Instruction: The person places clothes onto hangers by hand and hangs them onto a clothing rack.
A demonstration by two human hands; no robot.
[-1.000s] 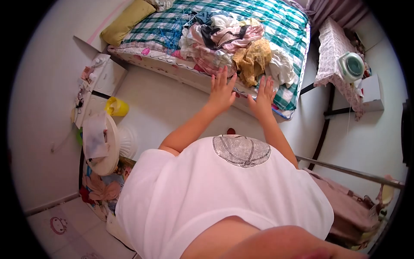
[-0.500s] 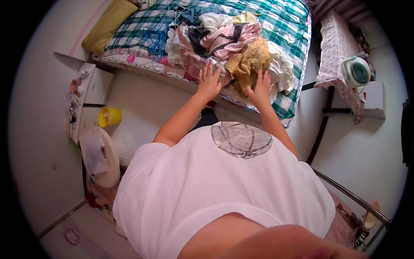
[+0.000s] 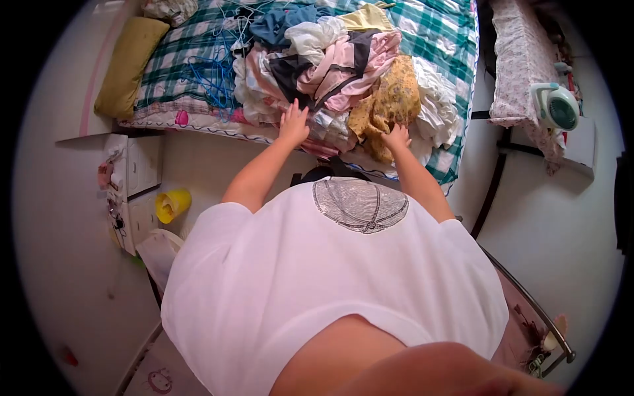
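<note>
A heap of crumpled clothes lies on the bed, with a pink and black garment [image 3: 343, 69] on top and a yellow patterned garment [image 3: 389, 96] at its right front. My left hand [image 3: 294, 125] is open at the heap's near edge, fingers spread beside the pale and pink cloth. At the lower edge of the yellow garment, my right hand [image 3: 397, 138] has its fingers curled into the fabric. White cloth [image 3: 436, 105] lies to the right of it. A blue garment [image 3: 281, 26] and a pale yellow one [image 3: 367, 18] are at the back.
Blue wire hangers [image 3: 214, 76] lie on the green checked quilt [image 3: 168, 66], left of the heap. An olive pillow [image 3: 130, 63] is at the far left. A small fan [image 3: 558, 107] stands by a cloth-covered table [image 3: 515, 66]. A yellow bin [image 3: 173, 205] stands beside a white cabinet [image 3: 144, 165].
My left hand has shifted left along the heap's edge. My right hand's fingers, spread on the yellow garment before, are now curled in. The camera view has shifted a little.
</note>
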